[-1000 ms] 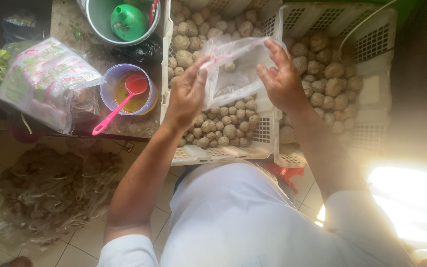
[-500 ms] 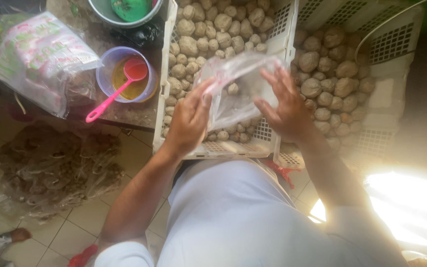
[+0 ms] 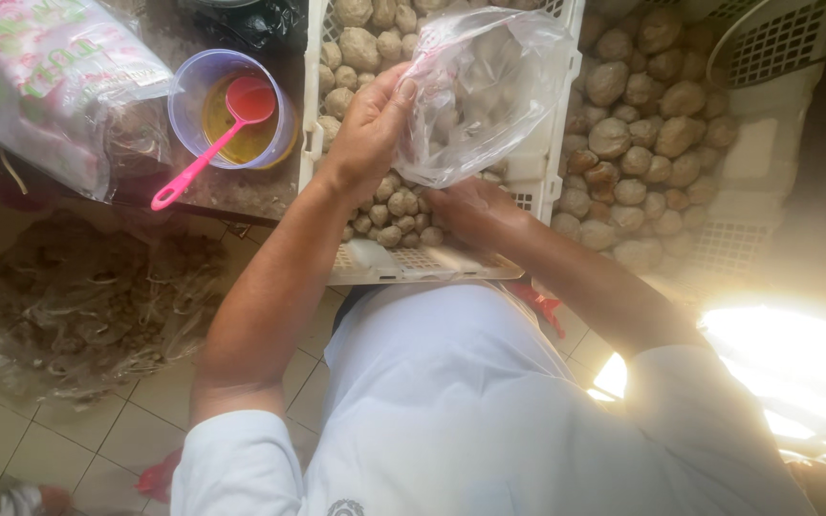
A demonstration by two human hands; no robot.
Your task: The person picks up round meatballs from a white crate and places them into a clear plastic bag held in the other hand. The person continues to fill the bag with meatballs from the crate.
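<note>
My left hand (image 3: 367, 129) pinches the rim of a clear plastic bag (image 3: 486, 86) and holds it open above a white plastic crate (image 3: 432, 263) filled with small brown round balls (image 3: 396, 205). Beneath the bag, my right hand (image 3: 475, 208) rests low in the crate among the balls; whether its fingers hold any of them is hidden. A second white crate (image 3: 738, 248) to the right holds larger brown balls (image 3: 638, 143).
A purple tub (image 3: 193, 100) of yellow liquid with a pink ladle (image 3: 205, 153) stands left of the crate. A printed plastic package (image 3: 45, 86) lies at the far left. A clear bag of brown scraps (image 3: 97, 306) sits on the tiled floor.
My right hand has let go of the bag's rim and dropped under it into the crate. My left hand still holds the bag. The view has shifted closer.
</note>
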